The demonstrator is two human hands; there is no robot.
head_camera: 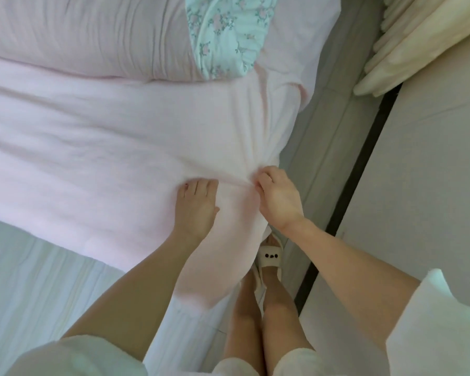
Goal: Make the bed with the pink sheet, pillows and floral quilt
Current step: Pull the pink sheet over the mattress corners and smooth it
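At the bed's right edge, we see the pink sheet (106, 126) spread across most of the mattress (33, 280), its near border lying short of the mattress end so that a pale striped strip stays bare beside the left forearm. On the sheet near that edge, the left hand (196, 204) lies flat, fingers straight and together, palm pressing the cloth down; its grip is released. Just beside it, nearer the edge, the right hand (277, 199) has its fingers curled, pinching a gathered fold of the sheet, and creases run out from that pinch. Below the right hand the sheet's corner hangs down over the bed's side.

Farther up the sheet, a pink pillow (92, 42) lies across the bed, and the floral quilt (225, 36), mint with small roses, is bunched against the pillow's right end.

Beyond the bed's edge, we stand on the grey floor (329, 137) in white slippers (269, 256). Cream cloth (418, 42) lies folded on a surface past the floor strip.
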